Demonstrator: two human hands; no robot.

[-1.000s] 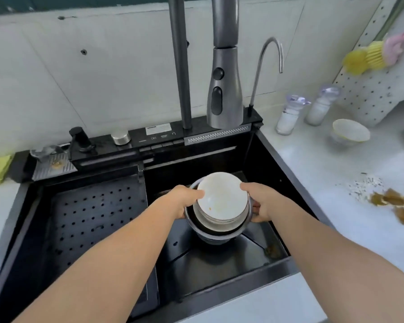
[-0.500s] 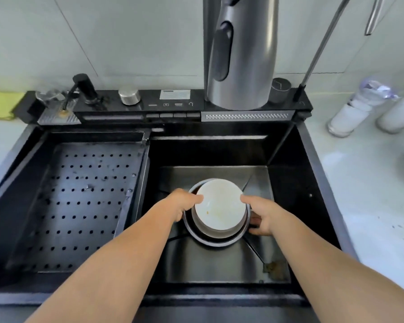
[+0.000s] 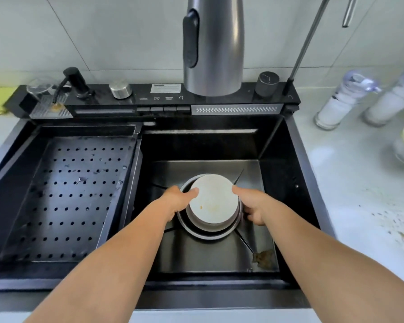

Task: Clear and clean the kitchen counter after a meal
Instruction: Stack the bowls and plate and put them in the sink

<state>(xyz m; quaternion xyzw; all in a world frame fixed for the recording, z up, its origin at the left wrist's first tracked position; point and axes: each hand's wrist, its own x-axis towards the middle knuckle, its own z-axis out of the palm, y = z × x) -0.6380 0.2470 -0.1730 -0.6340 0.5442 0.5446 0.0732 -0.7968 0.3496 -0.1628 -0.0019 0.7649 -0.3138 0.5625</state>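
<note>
Stacked dishes, a round white plate lying on nested grey metal bowls, are low in the right basin of the black sink, near its floor. The stack is round, so it has no long axis; the plate faces up, with small yellow stains on it. The left hand grips the left rim, thumb on the plate edge, and the right hand grips the right rim, fingers curled under. A perforated black tray fills the left basin. Brown food residue lies in the basin's front right corner. Behind stands a grey metal faucet. The pale counter at right carries two clear jars and scattered crumbs.
</note>
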